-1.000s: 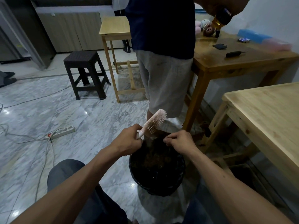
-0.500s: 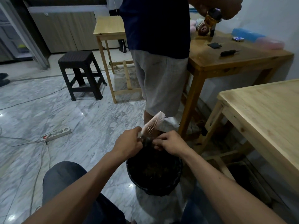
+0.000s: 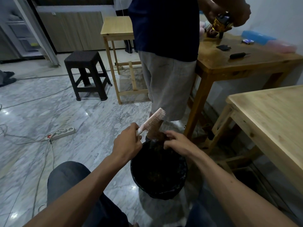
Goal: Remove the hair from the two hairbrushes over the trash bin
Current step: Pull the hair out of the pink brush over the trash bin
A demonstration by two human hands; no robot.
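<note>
Left hand [image 3: 127, 142] grips pink hairbrush [image 3: 151, 122]; right hand [image 3: 177, 143] curled.

Left hand [image 3: 127, 142] grips pink hairbrush [image 3: 151, 122] over trash bin [image 3: 158, 173]; right hand [image 3: 176, 142] fingers curled.

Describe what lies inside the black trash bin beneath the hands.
The trash bin has a black liner and holds a dark brownish mass, too dim to identify. The right hand covers its far rim, while the left hand holds the pink hairbrush.
</note>
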